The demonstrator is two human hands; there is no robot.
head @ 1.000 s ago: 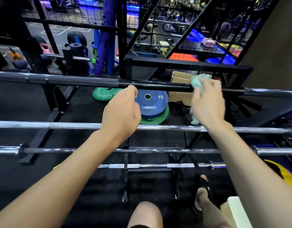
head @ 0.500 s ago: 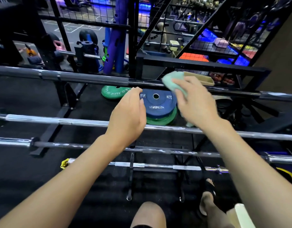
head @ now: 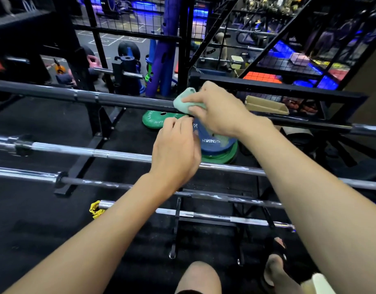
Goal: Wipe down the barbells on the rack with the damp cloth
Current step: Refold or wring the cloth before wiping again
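Four barbells lie across the rack (head: 91, 143), stepped front to back. Right hand (head: 220, 111) holds cloth (head: 184, 100) on rearmost barbell (head: 123, 100); left hand (head: 175, 149) just in front. Plates (head: 216, 149) on floor behind second barbell (head: 93, 152). Box (head: 265, 106) right of the hands.

A single wide-angle camera sits on the person's head, facing forward and tilted down. Both forearms run up from the bottom edge, so the left hand (head: 176, 149) and right hand (head: 219, 109) sit close, near mid-frame. Below them the barbells (head: 119, 154) on the rack (head: 83, 158) cross the view from side to side, bowed by the lens. A knee (head: 198, 276) and a sandalled foot (head: 275, 266) show at the bottom edge. The far gym floor fills the top.
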